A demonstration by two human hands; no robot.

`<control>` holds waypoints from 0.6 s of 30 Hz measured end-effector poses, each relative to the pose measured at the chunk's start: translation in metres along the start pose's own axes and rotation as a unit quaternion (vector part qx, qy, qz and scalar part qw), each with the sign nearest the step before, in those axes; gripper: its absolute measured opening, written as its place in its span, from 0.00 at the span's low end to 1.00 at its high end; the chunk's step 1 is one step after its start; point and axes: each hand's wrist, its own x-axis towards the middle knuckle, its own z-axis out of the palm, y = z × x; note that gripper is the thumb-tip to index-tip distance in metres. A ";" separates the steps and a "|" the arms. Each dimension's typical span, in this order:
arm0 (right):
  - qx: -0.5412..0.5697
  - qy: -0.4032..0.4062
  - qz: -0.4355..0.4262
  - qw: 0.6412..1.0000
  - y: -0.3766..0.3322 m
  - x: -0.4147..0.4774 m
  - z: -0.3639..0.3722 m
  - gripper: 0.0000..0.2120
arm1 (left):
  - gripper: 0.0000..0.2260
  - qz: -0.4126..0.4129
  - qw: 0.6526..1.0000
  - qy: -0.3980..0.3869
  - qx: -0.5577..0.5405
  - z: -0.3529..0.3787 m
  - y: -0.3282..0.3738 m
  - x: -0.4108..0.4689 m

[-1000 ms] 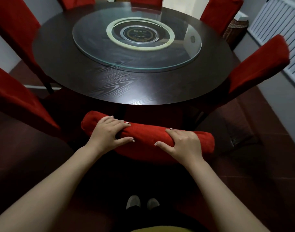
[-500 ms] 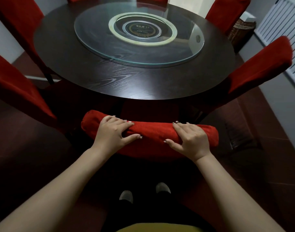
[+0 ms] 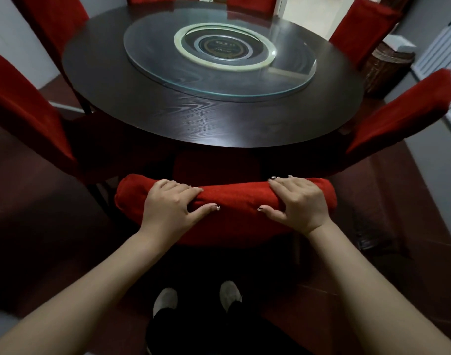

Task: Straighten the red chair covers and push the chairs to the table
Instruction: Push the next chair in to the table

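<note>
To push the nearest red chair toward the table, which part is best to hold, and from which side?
Grip the padded top edge of its backrest from behind, as the left hand and right hand do: it is a rounded bar facing the person, so fingers wrap over and thumbs press its rear face.

A narrow gap separates the centre chair (image 3: 234, 198) back from the table (image 3: 219, 126) near edge. Left chair (image 3: 27, 119) and right chair (image 3: 398, 114) flank it; floor (image 3: 398, 188) between is passable.

The near chair cover (image 3: 234, 198) is of matt, nubby red cloth. The table (image 3: 193, 124) is finished in dark grained wood with a soft sheen, and the turntable (image 3: 155, 60) on it is made of glossy glass. The far-right basket (image 3: 383, 70) is woven of wicker.
</note>
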 end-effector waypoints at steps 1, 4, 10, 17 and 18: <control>0.007 -0.010 0.000 1.000 0.006 -0.001 -0.003 0.29 | 0.27 -0.003 1.000 -0.002 0.001 0.000 0.006 -0.001; 0.016 -0.052 0.020 0.998 0.016 -0.009 -0.013 0.31 | 0.31 0.031 0.999 -0.008 0.000 0.002 0.010 -0.007; 0.042 -0.131 0.082 0.987 0.005 -0.015 -0.020 0.35 | 0.36 0.177 0.981 -0.065 0.032 -0.006 -0.025 0.000; 0.035 -0.086 0.095 0.991 -0.020 -0.010 -0.010 0.37 | 0.32 0.181 0.982 -0.016 0.048 0.000 -0.032 -0.002; 0.032 -0.073 0.095 0.992 -0.021 -0.011 -0.009 0.36 | 0.32 0.183 0.982 -0.011 0.044 0.000 -0.033 -0.002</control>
